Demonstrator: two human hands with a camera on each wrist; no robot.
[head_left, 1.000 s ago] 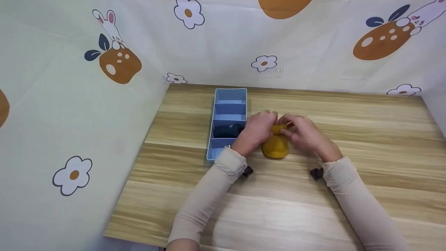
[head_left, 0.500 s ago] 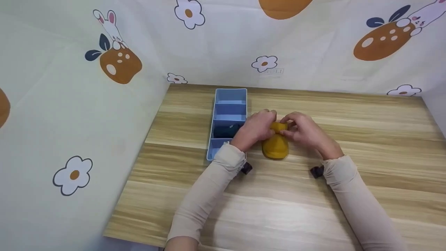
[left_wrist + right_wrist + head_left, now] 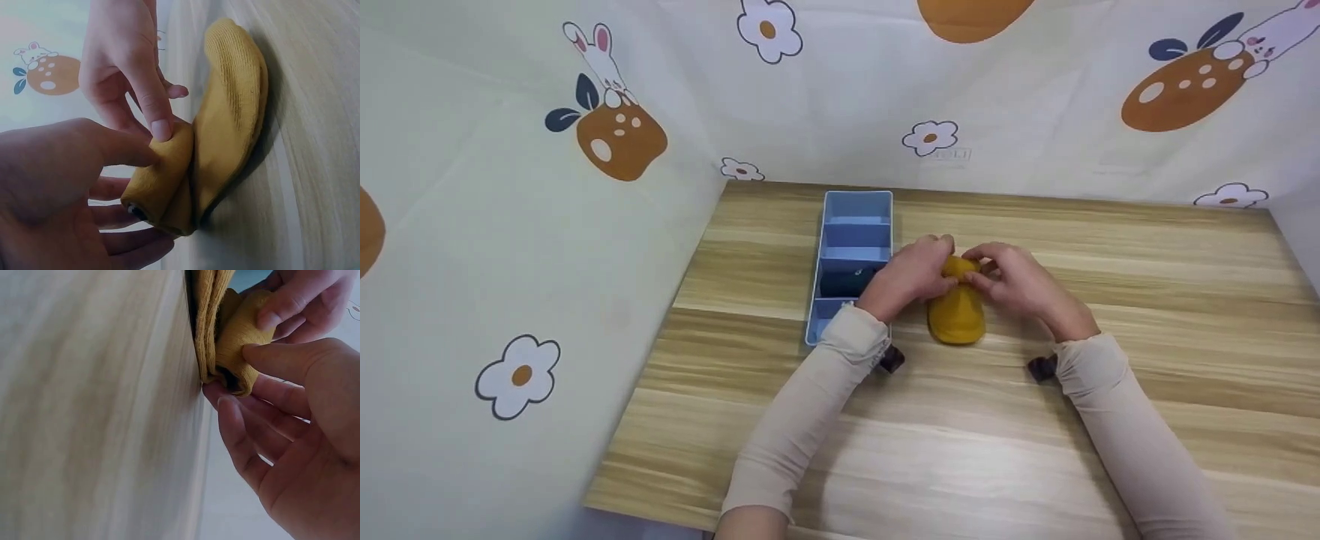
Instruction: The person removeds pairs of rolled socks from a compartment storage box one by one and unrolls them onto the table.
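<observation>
Pinching partly rolled yellow sock (image 3: pixel 958 319) between left hand (image 3: pixel 913 270) and right hand (image 3: pixel 1020 283), inward of far edge of table (image 3: pixel 1155 300).
Holding rolled end with thumb and bent fingers of each, with loose end lying toward near edge. Noted closer to left edge: blue divided box (image 3: pixel 858 206), with dark bundle (image 3: pixel 842 282) in third compartment from far edge, partly hidden.

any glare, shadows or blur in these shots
Head view: pale glare on the table, low in the picture; left wrist view: dark shadow on the table along the yellow knit, whose ribbing reads clearly; right wrist view: table grain soft and smeary, knit texture sharper.
</observation>
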